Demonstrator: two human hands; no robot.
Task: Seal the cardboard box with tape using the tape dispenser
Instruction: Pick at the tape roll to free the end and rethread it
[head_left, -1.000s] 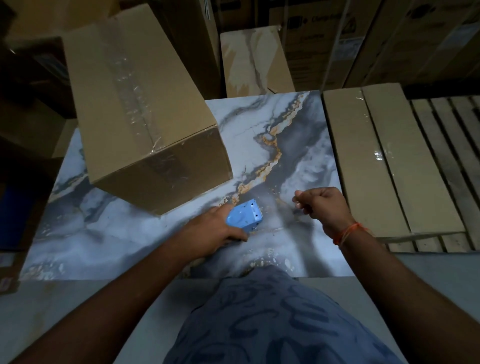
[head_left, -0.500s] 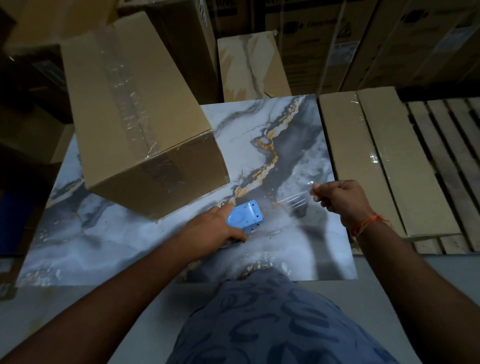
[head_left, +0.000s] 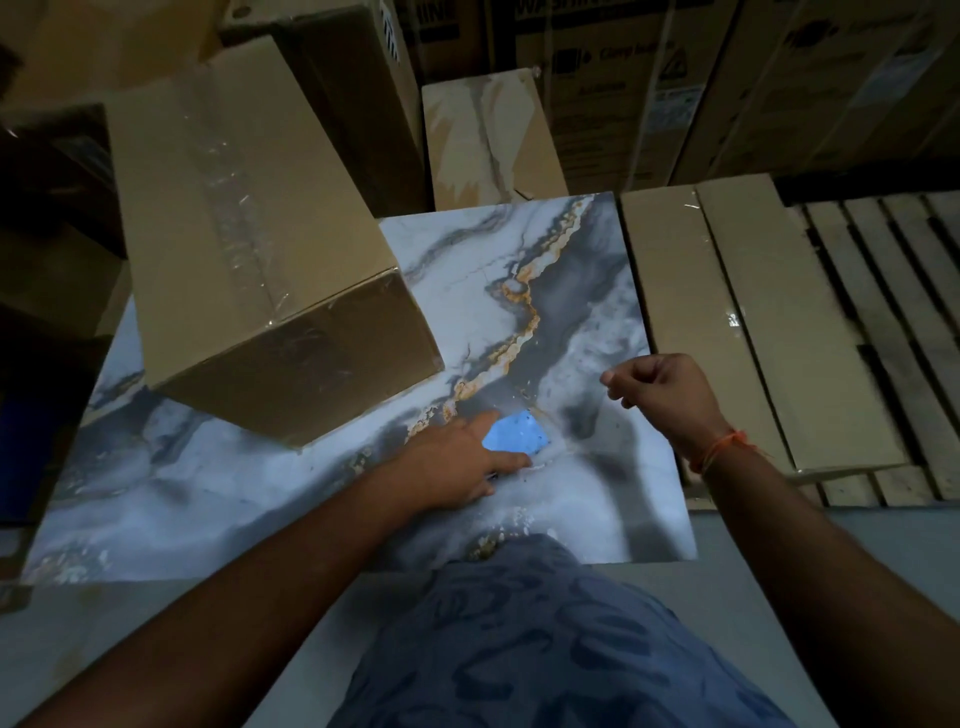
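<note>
A brown cardboard box (head_left: 249, 249) stands on the marble-patterned slab (head_left: 519, 291) at the left, with clear tape along its top seam and over its near edge. My left hand (head_left: 457, 462) grips the blue tape dispenser (head_left: 517, 439) low over the slab, right of the box's near corner. My right hand (head_left: 660, 395) is up at the right, fingers pinched on the end of a clear tape strip (head_left: 566, 415) that is barely visible between hand and dispenser.
A flat cardboard pack (head_left: 743, 322) lies right of the slab on a wooden pallet (head_left: 893, 322). A marble-patterned carton (head_left: 488, 140) stands behind the slab, and large printed cartons (head_left: 675, 78) fill the back. My patterned blue shirt (head_left: 519, 649) is at the bottom.
My right hand has moved right and away from the dispenser, drawing the clear tape out longer. My left hand has stayed on the dispenser near the box corner.
</note>
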